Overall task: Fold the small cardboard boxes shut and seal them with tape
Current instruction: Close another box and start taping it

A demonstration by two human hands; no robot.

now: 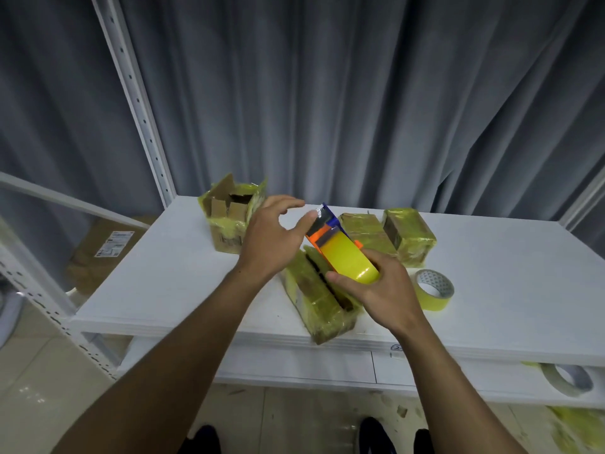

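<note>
Head view: right hand (pixel 383 287) grips dispenser (pixel 344 255), centre; left hand (pixel 271 241) half-open, thumb touching its tape end (pixel 316 221); box (pixel 225 238) writing unreadable.

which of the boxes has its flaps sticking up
The box at the back left: its brown flaps stand upright, while the other three have theirs folded down.

A packing storeroom, shown by slotted shelving (pixel 140 103) and taped boxes (pixel 409 235).
</note>
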